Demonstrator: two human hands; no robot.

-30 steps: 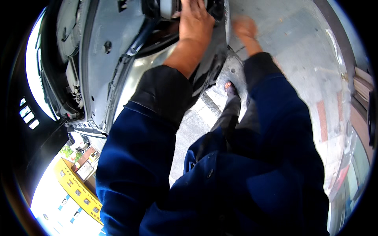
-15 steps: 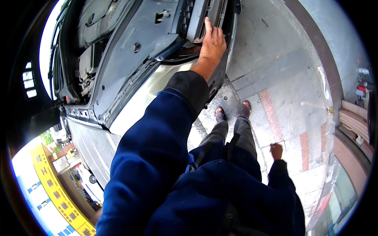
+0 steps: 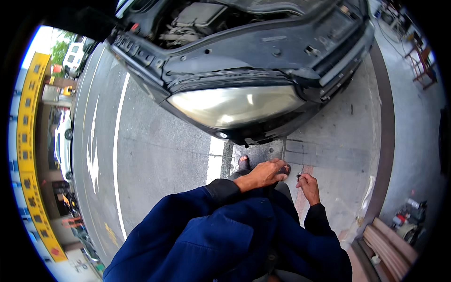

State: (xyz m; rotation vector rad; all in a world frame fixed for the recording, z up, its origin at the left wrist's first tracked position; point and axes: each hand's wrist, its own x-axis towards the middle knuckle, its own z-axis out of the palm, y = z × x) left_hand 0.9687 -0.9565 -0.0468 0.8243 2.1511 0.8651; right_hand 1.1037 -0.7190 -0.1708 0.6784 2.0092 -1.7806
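In front of me stands a dark car with its engine bay exposed, its yellowed headlight (image 3: 235, 107) facing me. My left hand (image 3: 262, 174) hangs before my body, palm down, fingers loosely bent and thumb apart, with nothing visible in it. It is apart from the car. To its right, my right hand (image 3: 309, 189) pinches a small dark metal piece (image 3: 299, 176) between thumb and fingers; it is too small to name. The front bumper (image 3: 263, 134) lies beyond both hands, and the grille end (image 3: 329, 82) is at the right of the headlight.
An engine cover (image 3: 199, 14) shows in the open bay. A road with white lines (image 3: 120, 155) runs on the left, with a white car (image 3: 63, 145) beyond. At right are a brown floor strip (image 3: 386, 141), a wooden chair (image 3: 421, 61) and stacked brown boards (image 3: 387, 249).
My left hand has left the grille end and come back before my body. My right hand has risen toward it. My view has turned, so the whole headlight shows.
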